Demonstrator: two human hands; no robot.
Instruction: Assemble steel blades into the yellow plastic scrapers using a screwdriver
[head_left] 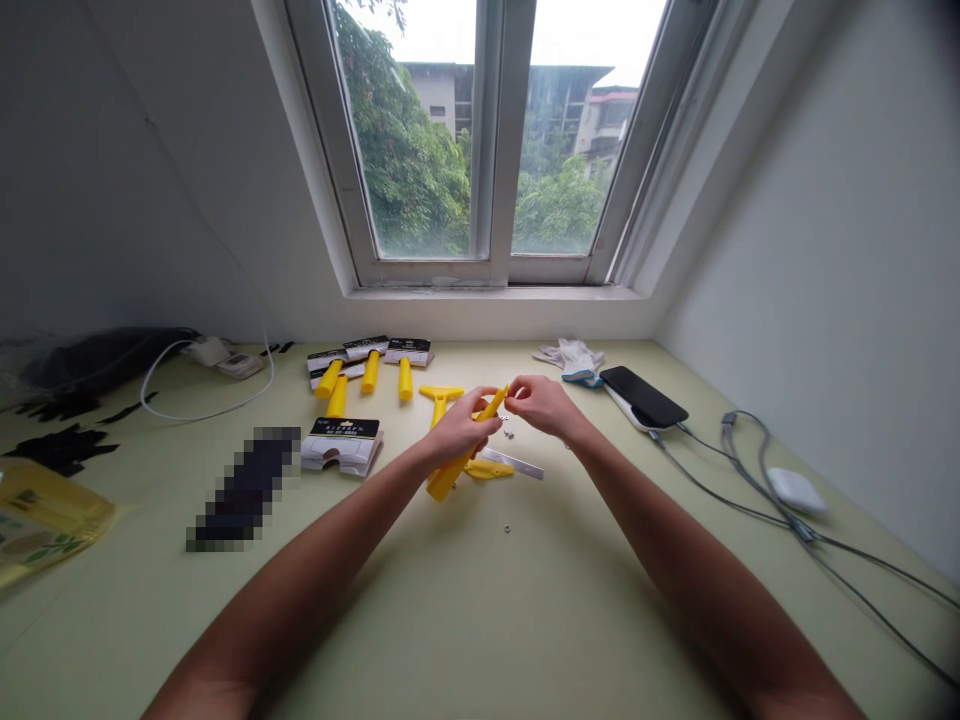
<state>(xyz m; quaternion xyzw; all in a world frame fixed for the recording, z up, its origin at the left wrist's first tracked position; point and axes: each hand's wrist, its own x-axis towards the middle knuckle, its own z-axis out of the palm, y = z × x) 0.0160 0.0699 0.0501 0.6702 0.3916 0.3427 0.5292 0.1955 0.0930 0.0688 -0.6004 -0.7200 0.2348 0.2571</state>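
My left hand [461, 430] is wrapped round a yellow plastic handle [444, 482], which is held tilted above the table, its narrow end up and to the right. At that narrow tip my right hand [538, 402] has its fingers pinched together; whatever is between them is too small to make out. Below the hands lie a yellow blade-holder piece [491, 469] and a flat metal blade [529, 466], partly covered by the handle and fingers. Behind my left hand is a yellow T-shaped piece [441, 393]. Several small metal nuts or screws [509, 434] are scattered close by, with one nut [507, 529] nearer me.
Yellow handles with card packaging [409, 351] lie at the back, and an opened card [341, 445] sits left of my hands. White gloves [570, 358], a black phone [645, 397] and cables [739, 470] are on the right. A pixelated dark object [244, 490] lies left.
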